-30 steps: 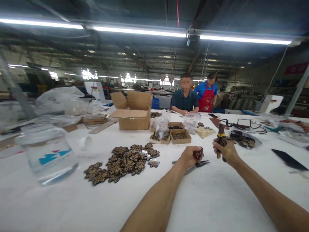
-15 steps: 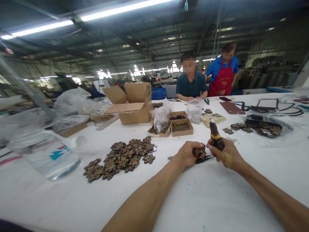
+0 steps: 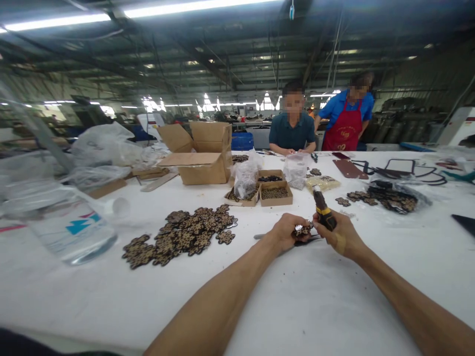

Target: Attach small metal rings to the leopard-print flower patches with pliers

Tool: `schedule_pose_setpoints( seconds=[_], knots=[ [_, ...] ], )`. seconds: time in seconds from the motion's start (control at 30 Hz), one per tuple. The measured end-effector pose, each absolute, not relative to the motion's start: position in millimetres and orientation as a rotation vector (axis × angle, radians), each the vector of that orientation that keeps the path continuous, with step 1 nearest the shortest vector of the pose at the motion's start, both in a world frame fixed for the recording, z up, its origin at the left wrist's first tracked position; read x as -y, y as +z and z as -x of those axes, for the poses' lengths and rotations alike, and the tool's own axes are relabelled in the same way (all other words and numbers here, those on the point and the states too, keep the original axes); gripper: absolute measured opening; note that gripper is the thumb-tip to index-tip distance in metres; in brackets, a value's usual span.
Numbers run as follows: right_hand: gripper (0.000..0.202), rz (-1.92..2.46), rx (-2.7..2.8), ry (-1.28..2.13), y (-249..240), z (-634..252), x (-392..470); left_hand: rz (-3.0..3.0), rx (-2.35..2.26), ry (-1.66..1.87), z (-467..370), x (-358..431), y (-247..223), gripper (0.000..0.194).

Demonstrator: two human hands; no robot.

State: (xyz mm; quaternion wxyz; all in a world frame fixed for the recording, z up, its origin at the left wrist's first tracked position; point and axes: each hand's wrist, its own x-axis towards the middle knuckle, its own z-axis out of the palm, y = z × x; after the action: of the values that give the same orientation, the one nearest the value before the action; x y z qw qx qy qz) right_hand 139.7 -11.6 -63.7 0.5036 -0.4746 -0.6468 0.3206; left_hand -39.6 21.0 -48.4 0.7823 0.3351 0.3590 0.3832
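My left hand (image 3: 287, 232) is closed on a patterned patch (image 3: 302, 230), which shows a shiny spot. Just to its right, my right hand (image 3: 339, 232) grips a black and yellow tool (image 3: 323, 211), its head pointing up and away. The fingertips of both hands are close together; whether they touch is hard to tell. Beneath the hands lies a dark-handled metal tool (image 3: 260, 237), partly covered. A pile of brown and black flower-shaped patches (image 3: 191, 232) spreads on the white table (image 3: 156, 301) to the left.
Small boxes of metal pieces (image 3: 275, 194) stand beyond my hands, near an open carton (image 3: 206, 170). A large water bottle (image 3: 70, 227) is at the left. More patches in plastic (image 3: 397, 198) lie at the right. Two people are across the table.
The patch in my left hand now shows a shiny spot. My right hand with its tool sits slightly further left in the picture. The whole view has shifted a little.
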Motion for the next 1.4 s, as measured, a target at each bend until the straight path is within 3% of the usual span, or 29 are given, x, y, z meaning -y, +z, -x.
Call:
schedule_pose_setpoints(
  seconds=[0.43, 0.8, 1.4],
  knots=[
    [0.037, 1.155, 1.473, 0.669, -71.7, -126.2, 14.8, -0.787, -0.737, 0.733, 43.9, -28.1, -51.8, 0.003],
    [0.047, 1.098, 1.355, 0.924, -70.8, -121.2, 16.4, -0.752, -0.810, 0.762, 42.2, -27.1, -54.6, 0.004],
    [0.038, 1.116, 1.512, 0.689, -70.5, -125.9, 16.3, -0.762, -0.913, 0.684, 45.2, -26.4, -41.5, 0.005]
  ],
)
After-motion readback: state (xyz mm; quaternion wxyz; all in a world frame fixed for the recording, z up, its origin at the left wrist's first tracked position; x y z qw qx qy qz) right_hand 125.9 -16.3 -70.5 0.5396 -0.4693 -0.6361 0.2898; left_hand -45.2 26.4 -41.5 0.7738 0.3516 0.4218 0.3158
